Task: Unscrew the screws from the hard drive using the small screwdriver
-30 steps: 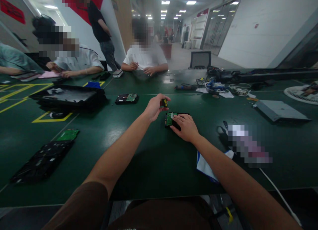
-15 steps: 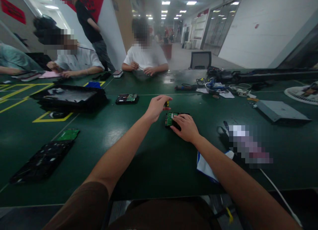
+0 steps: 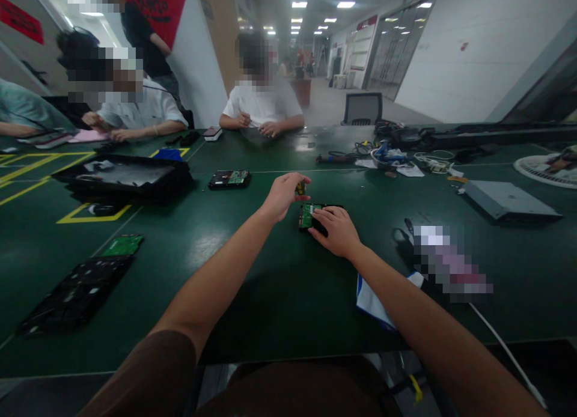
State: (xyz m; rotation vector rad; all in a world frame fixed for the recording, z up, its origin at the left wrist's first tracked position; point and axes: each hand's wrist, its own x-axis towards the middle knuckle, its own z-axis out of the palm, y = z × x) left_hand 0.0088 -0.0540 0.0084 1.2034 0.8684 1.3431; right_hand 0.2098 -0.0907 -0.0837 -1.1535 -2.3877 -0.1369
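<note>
**Bench check: drive held down, tool at its far edge**

Far left of the hard drive (image 3: 309,216), a stripped black panel (image 3: 74,294) and a loose green board (image 3: 122,244) lie near the table's near edge. Beyond them sits a black tray (image 3: 121,176). A second drive (image 3: 229,178) lies just left of and behind the first.

The left hand (image 3: 282,194) is closed in a pinch on a small yellow-and-black tool (image 3: 300,188), held just above the hard drive's far edge. The hard drive lies flat at mid-table with its green circuit board facing up. The right hand (image 3: 339,231) rests on its right half, fingers together and laid flat, pressing it down.

Judgement: the board sits in place on the drive, so little of the stripping shows as done. Whether any screws are out cannot be told.

Right of the drive lie a blue-and-white cloth (image 3: 372,297), a grey casing (image 3: 505,199) and tangled cables (image 3: 387,155).

Bare table (image 3: 270,297) surrounds the drive on all sides, with every edge well apart from it.
</note>
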